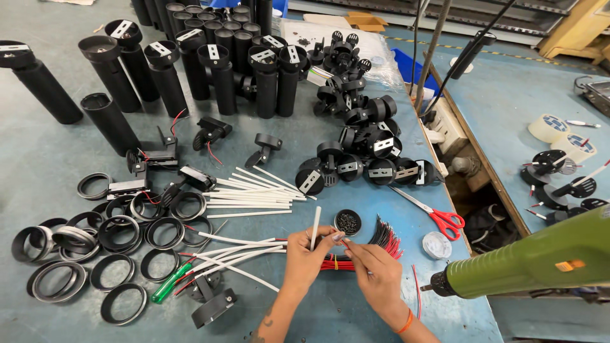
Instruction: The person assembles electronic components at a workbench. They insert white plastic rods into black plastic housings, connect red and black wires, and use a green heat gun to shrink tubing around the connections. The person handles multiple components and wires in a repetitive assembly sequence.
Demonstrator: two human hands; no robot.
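White and slim, the sleeve tube [315,227] stands nearly upright in the view, its long axis running away from the person, lower end pinched between thumb and fingertips of the left hand [307,253]. The right hand [375,267] meets it fingertip to fingertip, fingers closed on a thin wire from the bundle of red and black wires [368,251], which lies across the blue-grey table [38,159] under both hands, tied with a yellow band, its ends fanning out to the right.

Just beyond the tube's tip sits a small round black cup [347,221] holding dark little screws. Left of the hands lie more white tubes [254,190] in loose rows, some with red wire showing at their ends. Matt black rings [121,232] are heaped at the far left, and red-handled scissors [432,213] lie to the right, near a green power screwdriver [527,260].
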